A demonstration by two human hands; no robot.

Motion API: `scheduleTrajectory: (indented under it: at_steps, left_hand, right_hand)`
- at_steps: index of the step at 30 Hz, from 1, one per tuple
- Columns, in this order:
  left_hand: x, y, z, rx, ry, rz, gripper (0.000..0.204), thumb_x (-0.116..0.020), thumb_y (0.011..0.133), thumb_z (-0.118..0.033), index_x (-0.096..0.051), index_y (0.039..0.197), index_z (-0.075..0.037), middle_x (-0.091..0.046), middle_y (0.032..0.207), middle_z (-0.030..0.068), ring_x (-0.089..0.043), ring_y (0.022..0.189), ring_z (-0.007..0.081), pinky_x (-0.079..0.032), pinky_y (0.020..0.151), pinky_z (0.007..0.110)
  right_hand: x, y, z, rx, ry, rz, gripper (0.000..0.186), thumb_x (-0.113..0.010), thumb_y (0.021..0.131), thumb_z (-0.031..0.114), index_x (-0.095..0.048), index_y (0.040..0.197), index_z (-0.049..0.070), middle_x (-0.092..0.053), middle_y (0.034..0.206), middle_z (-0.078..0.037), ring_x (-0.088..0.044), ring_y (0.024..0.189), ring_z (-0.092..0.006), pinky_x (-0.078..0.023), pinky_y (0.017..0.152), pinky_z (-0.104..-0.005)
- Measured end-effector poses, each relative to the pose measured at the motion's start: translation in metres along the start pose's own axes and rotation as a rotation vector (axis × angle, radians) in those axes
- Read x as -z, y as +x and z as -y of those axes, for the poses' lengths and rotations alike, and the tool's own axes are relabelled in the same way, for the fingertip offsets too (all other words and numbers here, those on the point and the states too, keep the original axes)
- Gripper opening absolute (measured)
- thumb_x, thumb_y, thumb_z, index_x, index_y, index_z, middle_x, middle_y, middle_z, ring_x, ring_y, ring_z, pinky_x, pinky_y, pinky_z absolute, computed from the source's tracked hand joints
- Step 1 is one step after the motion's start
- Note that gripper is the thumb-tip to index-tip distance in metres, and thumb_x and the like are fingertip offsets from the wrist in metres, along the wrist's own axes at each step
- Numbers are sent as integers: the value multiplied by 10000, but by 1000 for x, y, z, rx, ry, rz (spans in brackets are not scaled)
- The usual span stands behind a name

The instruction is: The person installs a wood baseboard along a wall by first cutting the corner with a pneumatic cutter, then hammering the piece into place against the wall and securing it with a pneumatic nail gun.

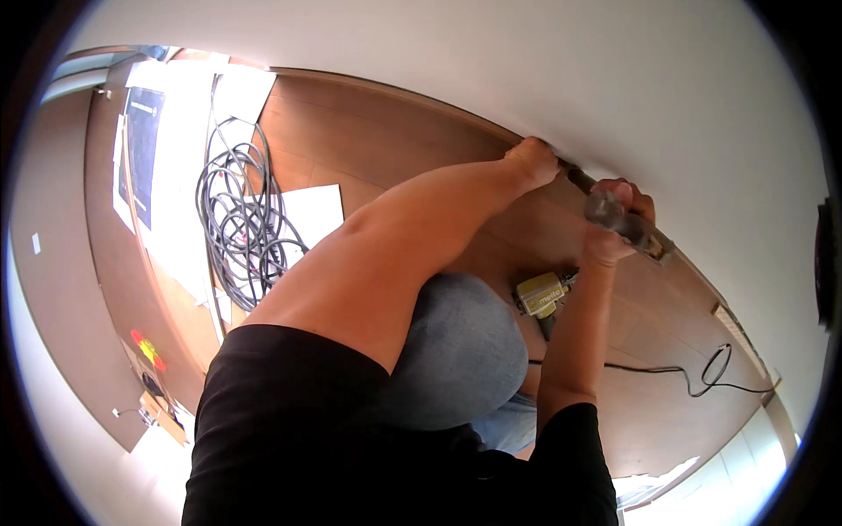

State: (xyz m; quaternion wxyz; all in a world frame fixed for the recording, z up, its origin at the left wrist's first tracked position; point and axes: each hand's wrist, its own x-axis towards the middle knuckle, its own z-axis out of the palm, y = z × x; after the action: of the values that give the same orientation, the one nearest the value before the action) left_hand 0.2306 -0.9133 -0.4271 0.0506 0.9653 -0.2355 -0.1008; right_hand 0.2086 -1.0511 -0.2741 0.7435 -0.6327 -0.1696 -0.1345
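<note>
At the foot of the white wall (684, 105), my left hand (532, 162) is closed and low against the wall's base trim (421, 98). What its fingers hold, if anything, is hidden. Just to its right, my right hand (624, 206) wraps round a long grey-brown tool (645, 235) with a rounded grey part on top; it is blurred and its kind is unclear. The tool lies along the wall's base, its far end close to my left hand. Below my right hand, a yellow-green power tool (542, 294) rests on the wooden floor (491, 237).
On the left, a tangled black cable (246, 223) lies over white sheets (311, 215). A thin black cord (649, 369) runs right towards the wall. One wooden strip (739, 340) lies at the wall's base. My jeans-covered knee (465, 351) is between my arms.
</note>
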Motion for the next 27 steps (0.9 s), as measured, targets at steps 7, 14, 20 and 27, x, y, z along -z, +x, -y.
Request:
scheduleTrajectory:
  at_steps: [7, 14, 20, 27]
  left_hand:
    - [20, 1, 3, 27, -119, 171, 323, -545, 970, -271, -805, 1045, -94, -776, 1084, 112, -727, 1064, 322, -558, 936, 424]
    - [47, -12, 8, -79, 71, 161, 220, -619, 899, -170, -815, 953, -88, -787, 963, 62, -756, 951, 262, -601, 756, 461]
    - [59, -11, 3, -65, 213, 210, 170, -665, 868, -114, -816, 946, -124, -789, 985, 50, -757, 963, 247, -604, 745, 424]
    - [68, -9, 2, -81, 278, 227, 136, -713, 827, -88, -812, 914, -123, -786, 949, 30, -752, 956, 233, -606, 727, 395]
  right_hand:
    - [0, -2, 1, 6, -109, -63, 215, -656, 1002, 66, -483, 873, 71, -618, 776, -99, -586, 691, -180, -489, 627, -331]
    - [3, -108, 95, -945, -371, -142, 236, -716, 930, 73, -577, 1073, -53, -662, 897, -94, -647, 845, -183, -536, 735, -339]
    - [-21, -232, 67, -961, -621, 25, 453, -759, 919, 233, -538, 1191, -54, -671, 1069, -250, -676, 959, -405, -538, 853, -486]
    - [-36, -272, 16, -677, -885, 196, 451, -755, 896, 199, -522, 1220, -12, -621, 1116, -275, -594, 1051, -476, -493, 940, -533]
